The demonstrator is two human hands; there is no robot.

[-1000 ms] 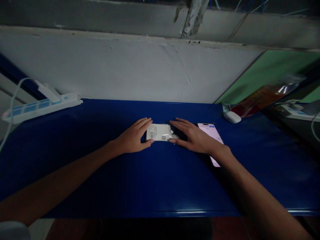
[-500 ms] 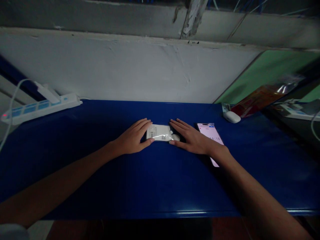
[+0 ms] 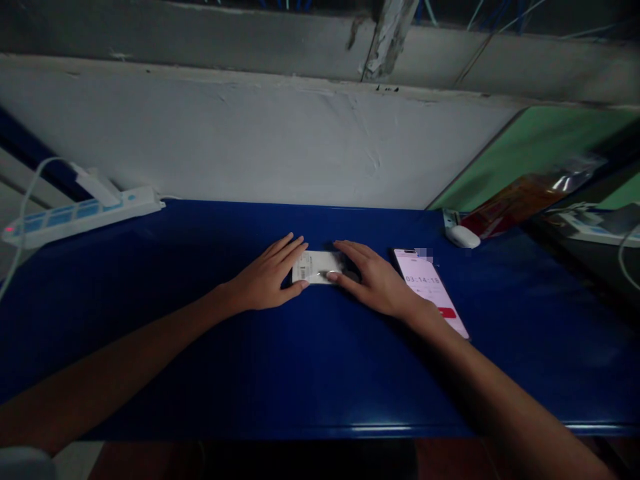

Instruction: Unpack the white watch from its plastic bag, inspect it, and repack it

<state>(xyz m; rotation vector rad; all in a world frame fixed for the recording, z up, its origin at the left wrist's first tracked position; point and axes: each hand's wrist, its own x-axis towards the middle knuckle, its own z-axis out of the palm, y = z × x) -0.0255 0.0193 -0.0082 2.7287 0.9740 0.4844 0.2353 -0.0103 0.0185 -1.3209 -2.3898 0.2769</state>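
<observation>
From my remote seat, using the white packet (image 3: 317,267) as landmark, I see the blue table (image 3: 300,373) spreading all around it and a pale wall panel (image 3: 250,147) beyond it. A green board (image 3: 545,143) and a red-orange plastic bag (image 3: 520,200) are beyond it, well to its right; a power strip (image 3: 85,217) is well to its left. The left hand (image 3: 275,275) curves round the packet's left end, thumb apart from fingers; the right hand (image 3: 370,277) spans its right end, thumb lying over the face. I cannot tell whether either truly grips (the light is dim). The phone (image 3: 425,287), showing timer digits, is to the packet's right, past the right hand. The packet itself lies flat between both hands. As far as I can judge, both hands are in place, but nothing appears lifted or opened; what remains, I can't read from here. Smallest, a white mouse-shaped object (image 3: 463,237) rests beyond the packet, to its right.
</observation>
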